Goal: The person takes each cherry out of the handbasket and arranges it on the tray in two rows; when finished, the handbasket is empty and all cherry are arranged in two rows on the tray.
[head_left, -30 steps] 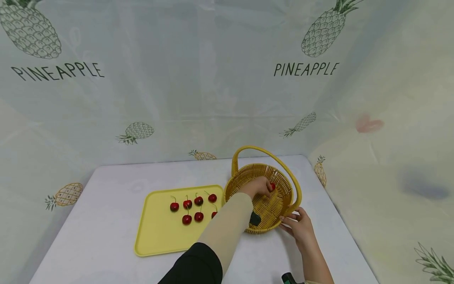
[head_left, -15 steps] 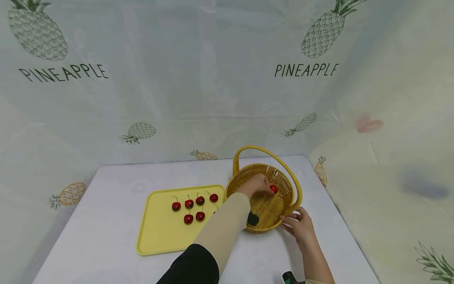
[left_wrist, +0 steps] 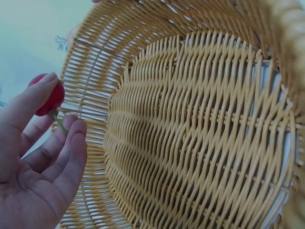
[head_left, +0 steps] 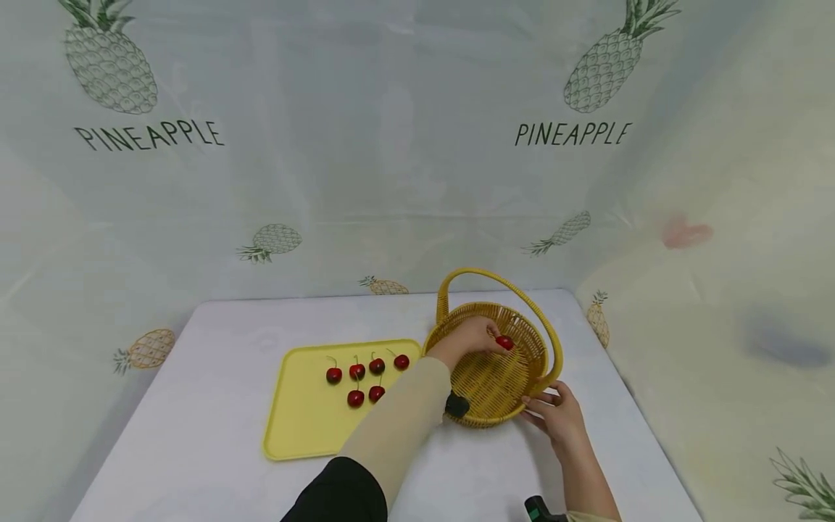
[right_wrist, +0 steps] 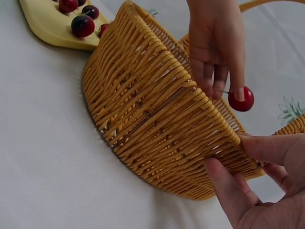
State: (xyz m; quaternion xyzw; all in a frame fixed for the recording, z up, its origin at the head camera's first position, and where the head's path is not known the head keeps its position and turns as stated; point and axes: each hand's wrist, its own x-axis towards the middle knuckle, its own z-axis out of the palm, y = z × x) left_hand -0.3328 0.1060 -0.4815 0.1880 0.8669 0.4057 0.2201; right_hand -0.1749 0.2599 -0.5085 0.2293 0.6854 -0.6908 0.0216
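My left hand (head_left: 475,335) is over the inside of a round yellow-brown wicker basket (head_left: 491,391). Between its thumb and fingers it pinches a red cherry (left_wrist: 53,98), whose green stem (left_wrist: 59,122) hangs toward the fingertips. Woven basket bottom (left_wrist: 190,129) fills most of the left wrist view. At the basket's near right side, my right hand (head_left: 559,417) grips the rim close to the foot of the handle. In the right wrist view, its thumb lies on the rim (right_wrist: 224,121) and its fingers press the outer wall.
Left of the basket lies a yellow tray (head_left: 303,428) with several stemmed cherries (head_left: 355,399) on it. My left sleeve (head_left: 401,406) covers the tray's near right part. The basket's tall handle (head_left: 499,279) arches over the far right side. All stand on a white-covered table (head_left: 215,406).
The head view has swung slightly left, so everything sits further right. My left hand has shifted a little within the basket, and the cherry shows more fully. My right hand keeps its grip.
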